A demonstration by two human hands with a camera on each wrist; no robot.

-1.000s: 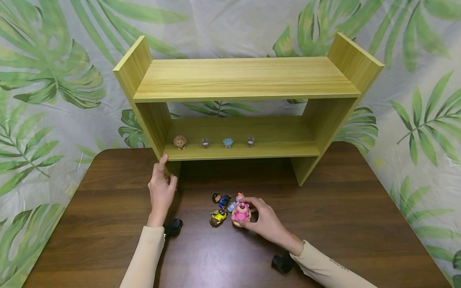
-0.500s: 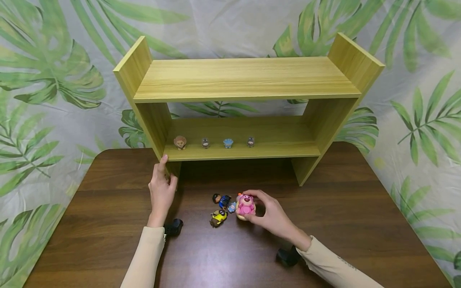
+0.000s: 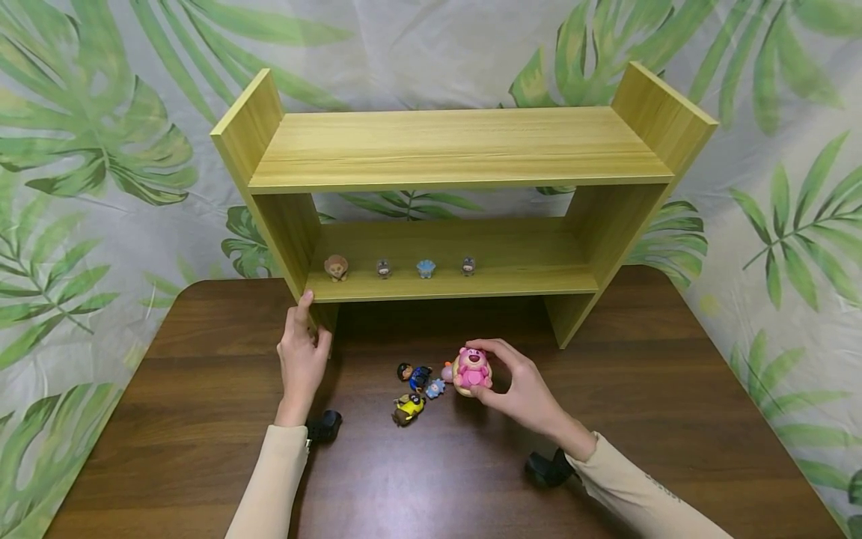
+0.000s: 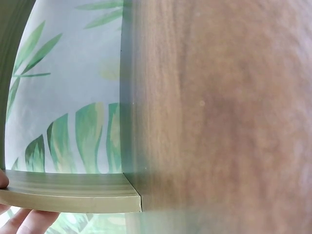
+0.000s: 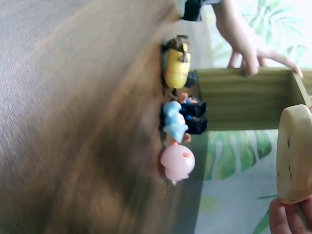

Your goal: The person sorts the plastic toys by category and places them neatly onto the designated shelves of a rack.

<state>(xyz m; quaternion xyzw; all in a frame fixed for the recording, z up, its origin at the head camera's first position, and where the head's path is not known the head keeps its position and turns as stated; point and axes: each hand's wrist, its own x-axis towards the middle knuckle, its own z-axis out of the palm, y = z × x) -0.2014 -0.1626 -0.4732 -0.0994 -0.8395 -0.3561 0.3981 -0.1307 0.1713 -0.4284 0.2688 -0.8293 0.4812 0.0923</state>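
My right hand (image 3: 525, 385) holds a pink bear figurine (image 3: 473, 368) by its edges, fingers at the top and thumb at the bottom. Its cream, rounded back (image 5: 294, 153) shows in the right wrist view, raised off the table. My left hand (image 3: 301, 355) grips the left side panel (image 4: 73, 201) of the wooden shelf, with fingers (image 4: 36, 222) on one face and a fingertip on the other. Left of the bear lie a pale pink round toy (image 5: 178, 162), a small blue figurine (image 3: 435, 388), a figure in dark blue (image 3: 416, 376) and a yellow-and-brown figure (image 3: 408, 409).
On the shelf's middle board (image 3: 532, 277) stand a brown lion figurine (image 3: 336, 267), a blue figurine (image 3: 426, 269) and two small grey figurines, one (image 3: 383, 268) left of the blue one. The shelf stands at the back of the dark wooden table (image 3: 646, 389), before a leaf-patterned cloth (image 3: 431, 52).
My right hand has lifted the pink bear figurine and moved it right and farther back, uncovering the blue figurine and part of the pale pink toy. My left hand stays put.
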